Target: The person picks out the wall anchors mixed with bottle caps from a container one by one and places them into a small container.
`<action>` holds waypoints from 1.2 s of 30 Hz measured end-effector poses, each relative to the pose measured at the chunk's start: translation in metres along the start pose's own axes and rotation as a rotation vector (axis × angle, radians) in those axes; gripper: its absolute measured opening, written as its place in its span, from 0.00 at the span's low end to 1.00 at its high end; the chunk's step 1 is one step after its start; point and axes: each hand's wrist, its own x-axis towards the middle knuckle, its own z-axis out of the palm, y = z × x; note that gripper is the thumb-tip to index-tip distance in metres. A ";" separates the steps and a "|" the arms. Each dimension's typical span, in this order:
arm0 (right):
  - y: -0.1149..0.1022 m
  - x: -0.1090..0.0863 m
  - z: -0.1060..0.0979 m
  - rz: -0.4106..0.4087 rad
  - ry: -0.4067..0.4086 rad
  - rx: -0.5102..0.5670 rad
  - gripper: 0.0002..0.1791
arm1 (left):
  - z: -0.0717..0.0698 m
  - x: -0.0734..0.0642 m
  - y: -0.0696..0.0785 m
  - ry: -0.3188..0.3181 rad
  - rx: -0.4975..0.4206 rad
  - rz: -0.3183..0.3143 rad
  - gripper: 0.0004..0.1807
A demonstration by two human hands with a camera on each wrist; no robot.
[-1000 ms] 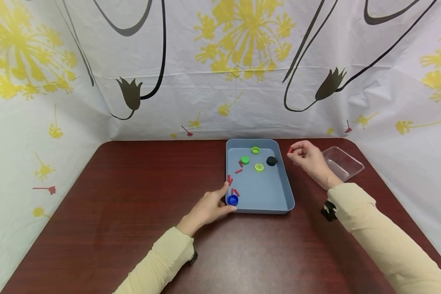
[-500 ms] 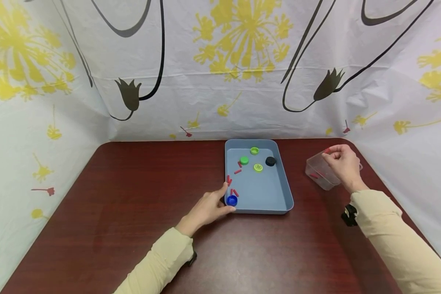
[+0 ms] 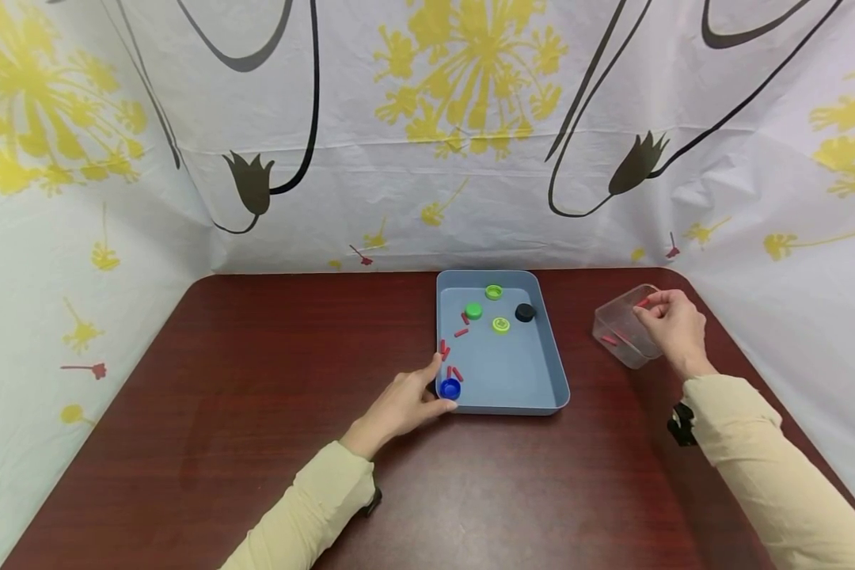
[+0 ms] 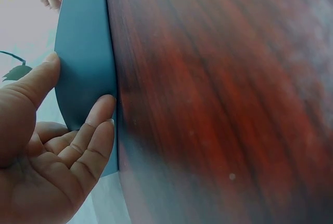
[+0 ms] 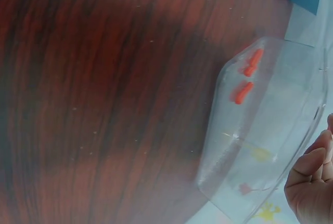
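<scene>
Our left hand [image 3: 400, 402] grips the tray [image 3: 506, 372]; our right hand [image 3: 677, 326] pinches a red stick [image 3: 643, 302], which might miss the box [image 3: 616, 319] if released off-centre

1. The right hand [image 3: 675, 328] is displaced rightward: one second ago it is beside the right edge of the tray [image 3: 509, 376]; now it is at the clear container [image 3: 602, 323].
2. The red piece [image 3: 643, 302] pinched in its fingers travels with it. Compared with half a second ago, the piece sits slightly lower and farther right in the head view.
3. The left part of the container, previously covered by the hand, is exposed; two red pieces [image 5: 243, 93] show inside.
4. The right sleeve [image 3: 744, 443] shifts rightward accordingly.
</scene>
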 end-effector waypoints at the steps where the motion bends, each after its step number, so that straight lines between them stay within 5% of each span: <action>1: 0.001 0.000 0.000 -0.005 -0.003 0.001 0.14 | 0.000 0.000 0.000 -0.001 0.000 -0.001 0.45; 36: 0.009 -0.003 0.008 -0.067 -0.037 0.010 0.13 | 0.000 -0.001 0.001 -0.012 -0.016 -0.011 0.44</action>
